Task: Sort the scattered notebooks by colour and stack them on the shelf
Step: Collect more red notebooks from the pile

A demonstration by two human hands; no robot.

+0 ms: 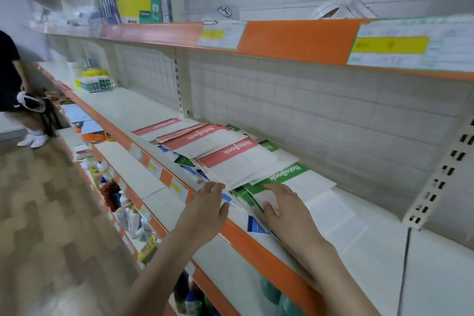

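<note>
Both hands are up at the shelf (143,108), working at the near end of a loose spread of notebooks (218,154). The left hand (209,209) hangs at the shelf's front edge, fingers relaxed, their tips touching the edge of the red pile (230,161); it grasps nothing. The right hand (284,209) lies flat, fingers spread, pressing on the green notebooks (282,174) beside that pile. Red covers fan away to the left along the shelf, green ones poke out behind, and blue corners (256,226) show under the heap near the orange lip. Farther down the aisle stands another person (10,79).
</note>
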